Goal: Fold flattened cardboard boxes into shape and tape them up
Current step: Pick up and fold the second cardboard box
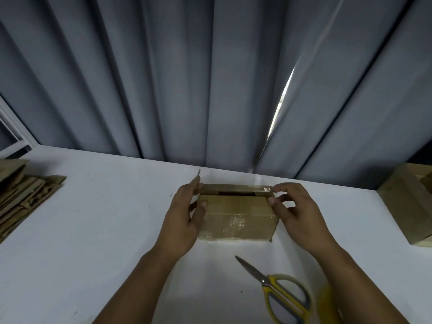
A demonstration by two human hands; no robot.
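Note:
A small brown cardboard box (237, 216) stands folded on the white table (105, 230), with clear tape on its near face. Its top flaps are almost closed and a dark gap shows between them. A strip of clear tape (236, 187) stretches along the far top edge. My left hand (185, 216) pinches the strip's left end beside the box's left side, thumb on the box corner. My right hand (295, 211) pinches the strip's right end at the box's right top corner.
Yellow-handled scissors (278, 291) lie on the table near me, next to a yellowish tape roll (327, 300), partly hidden by my right forearm. A stack of flattened cardboard (21, 192) sits at the left edge. An assembled box (409, 202) stands at the right. Grey curtains (210, 78) hang behind.

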